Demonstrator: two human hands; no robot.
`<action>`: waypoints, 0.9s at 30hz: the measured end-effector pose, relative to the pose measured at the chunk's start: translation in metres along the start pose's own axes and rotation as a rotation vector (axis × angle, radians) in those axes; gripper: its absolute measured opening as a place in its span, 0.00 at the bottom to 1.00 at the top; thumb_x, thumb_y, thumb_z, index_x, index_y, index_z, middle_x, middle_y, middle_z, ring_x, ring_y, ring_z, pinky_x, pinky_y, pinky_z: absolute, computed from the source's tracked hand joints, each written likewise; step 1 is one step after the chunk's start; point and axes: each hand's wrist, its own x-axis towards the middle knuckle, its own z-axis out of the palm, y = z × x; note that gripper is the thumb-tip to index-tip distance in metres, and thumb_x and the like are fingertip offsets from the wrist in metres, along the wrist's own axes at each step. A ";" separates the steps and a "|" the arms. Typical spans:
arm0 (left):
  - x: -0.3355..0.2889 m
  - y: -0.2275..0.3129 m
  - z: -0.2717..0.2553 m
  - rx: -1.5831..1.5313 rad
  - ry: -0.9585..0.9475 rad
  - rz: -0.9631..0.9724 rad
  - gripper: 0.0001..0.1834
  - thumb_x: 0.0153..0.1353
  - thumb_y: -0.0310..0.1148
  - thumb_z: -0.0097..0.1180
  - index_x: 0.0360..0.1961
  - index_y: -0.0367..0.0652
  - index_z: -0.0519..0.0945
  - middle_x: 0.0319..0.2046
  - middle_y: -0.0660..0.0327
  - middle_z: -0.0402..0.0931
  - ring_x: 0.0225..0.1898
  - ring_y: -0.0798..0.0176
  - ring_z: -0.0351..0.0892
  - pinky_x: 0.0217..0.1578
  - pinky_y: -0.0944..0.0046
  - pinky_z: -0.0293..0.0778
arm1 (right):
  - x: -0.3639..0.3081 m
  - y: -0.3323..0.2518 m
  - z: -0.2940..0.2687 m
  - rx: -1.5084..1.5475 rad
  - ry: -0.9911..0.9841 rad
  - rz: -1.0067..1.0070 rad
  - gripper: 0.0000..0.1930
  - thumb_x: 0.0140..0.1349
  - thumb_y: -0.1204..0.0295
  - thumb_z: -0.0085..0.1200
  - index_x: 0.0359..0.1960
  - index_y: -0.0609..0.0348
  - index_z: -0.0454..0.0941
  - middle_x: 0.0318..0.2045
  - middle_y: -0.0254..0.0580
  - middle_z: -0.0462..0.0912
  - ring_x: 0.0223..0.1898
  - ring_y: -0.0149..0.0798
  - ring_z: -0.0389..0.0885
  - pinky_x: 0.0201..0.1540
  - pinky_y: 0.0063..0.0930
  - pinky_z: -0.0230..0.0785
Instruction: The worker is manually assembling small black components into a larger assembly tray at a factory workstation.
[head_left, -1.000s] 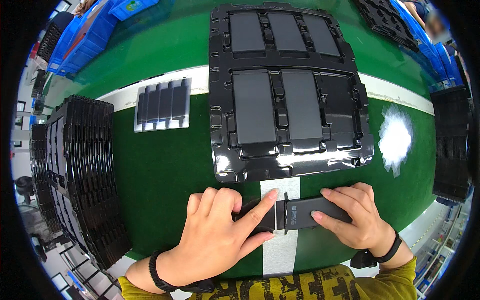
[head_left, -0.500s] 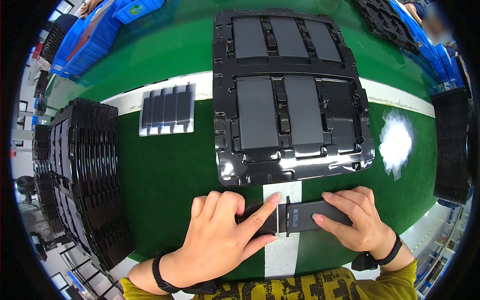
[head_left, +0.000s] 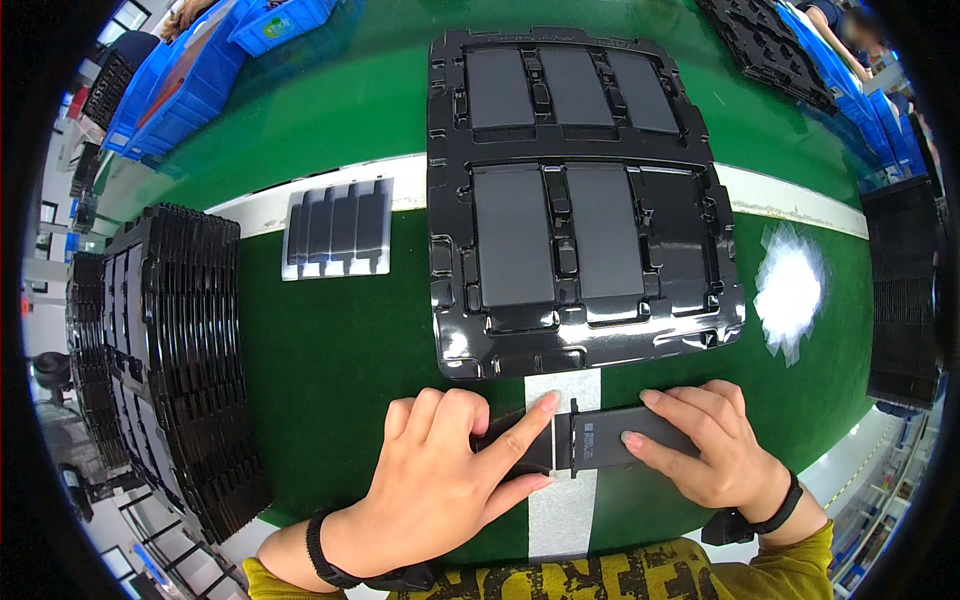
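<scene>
A flat dark-grey battery cell (head_left: 608, 437) with a small printed code lies crosswise in front of me. My right hand (head_left: 722, 455) is closed over its right part, thumb on top and fingertips at the far edge. At its left end a black strip (head_left: 560, 447) runs across, beside a thin white line. My left hand (head_left: 425, 490) pinches a black flat piece (head_left: 538, 452) left of that line, index fingertip at its far edge and thumb at its near edge. My palm partly hides this piece. Beyond my hands, a black moulded tray (head_left: 510, 357) holds several similar flat cells (head_left: 513, 235); its near right pocket shows bare plastic.
A clear sheet with dark strips (head_left: 338, 228) lies left of the tray. Clear films (head_left: 790, 290) lie in a shiny pile at right. Stacked black trays (head_left: 190, 350) stand at left, another stack (head_left: 905, 290) at right. Blue bins (head_left: 180, 100) and co-workers' arms show at the far edges.
The view has shifted slightly, so the tray and stacks sit a little lower. Both hands keep their hold on the battery cell and black piece, with almost no movement.
</scene>
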 end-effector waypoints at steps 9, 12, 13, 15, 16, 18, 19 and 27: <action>0.004 0.000 0.002 -0.003 -0.006 0.015 0.33 0.44 0.48 0.64 0.55 0.57 0.73 0.28 0.63 0.54 0.31 0.61 0.55 0.32 0.63 0.51 | -0.002 0.001 -0.002 -0.065 -0.019 -0.004 0.17 0.49 0.69 0.53 0.44 0.50 0.79 0.50 0.44 0.73 0.46 0.38 0.70 0.43 0.29 0.59; 0.004 -0.001 0.001 0.008 -0.011 0.022 0.33 0.46 0.48 0.62 0.56 0.57 0.72 0.28 0.63 0.55 0.31 0.62 0.56 0.32 0.63 0.52 | -0.001 0.001 -0.002 -0.055 -0.020 -0.005 0.17 0.49 0.69 0.53 0.44 0.50 0.79 0.51 0.43 0.72 0.46 0.38 0.70 0.44 0.29 0.59; 0.004 -0.001 0.001 0.014 -0.014 0.028 0.32 0.48 0.47 0.60 0.57 0.56 0.70 0.29 0.63 0.56 0.31 0.62 0.57 0.31 0.63 0.52 | -0.001 0.000 -0.003 -0.042 -0.026 0.005 0.17 0.50 0.69 0.53 0.44 0.50 0.79 0.51 0.43 0.72 0.46 0.38 0.70 0.44 0.29 0.59; 0.003 0.000 0.001 0.019 -0.012 0.021 0.32 0.47 0.48 0.62 0.56 0.56 0.71 0.29 0.63 0.55 0.31 0.62 0.56 0.32 0.63 0.52 | -0.001 0.000 -0.003 -0.048 -0.028 0.001 0.17 0.50 0.69 0.53 0.44 0.50 0.78 0.51 0.43 0.72 0.46 0.38 0.70 0.44 0.29 0.59; 0.003 0.001 0.001 0.022 -0.012 0.014 0.33 0.45 0.49 0.63 0.55 0.56 0.72 0.28 0.63 0.55 0.31 0.61 0.56 0.33 0.63 0.51 | -0.001 0.000 -0.003 -0.052 -0.034 -0.002 0.17 0.50 0.69 0.52 0.44 0.50 0.78 0.51 0.43 0.72 0.46 0.38 0.70 0.45 0.29 0.59; 0.002 0.001 0.002 0.037 0.001 0.026 0.33 0.45 0.49 0.63 0.55 0.56 0.72 0.29 0.63 0.55 0.31 0.61 0.56 0.33 0.63 0.51 | -0.001 -0.001 -0.003 -0.064 -0.033 -0.006 0.17 0.50 0.69 0.52 0.44 0.50 0.78 0.51 0.43 0.72 0.46 0.38 0.70 0.45 0.29 0.59; 0.002 0.001 0.002 0.050 0.013 0.038 0.33 0.45 0.49 0.63 0.55 0.56 0.73 0.29 0.63 0.55 0.31 0.61 0.55 0.33 0.63 0.51 | -0.001 -0.001 -0.003 -0.075 -0.034 -0.009 0.17 0.50 0.69 0.52 0.45 0.50 0.78 0.51 0.44 0.73 0.46 0.38 0.70 0.45 0.29 0.60; 0.003 0.000 0.010 0.010 0.119 0.257 0.27 0.45 0.47 0.64 0.45 0.46 0.75 0.33 0.62 0.63 0.35 0.60 0.65 0.38 0.59 0.57 | -0.002 0.000 -0.002 -0.066 -0.001 -0.025 0.17 0.52 0.70 0.50 0.45 0.52 0.78 0.50 0.44 0.72 0.46 0.37 0.70 0.47 0.32 0.61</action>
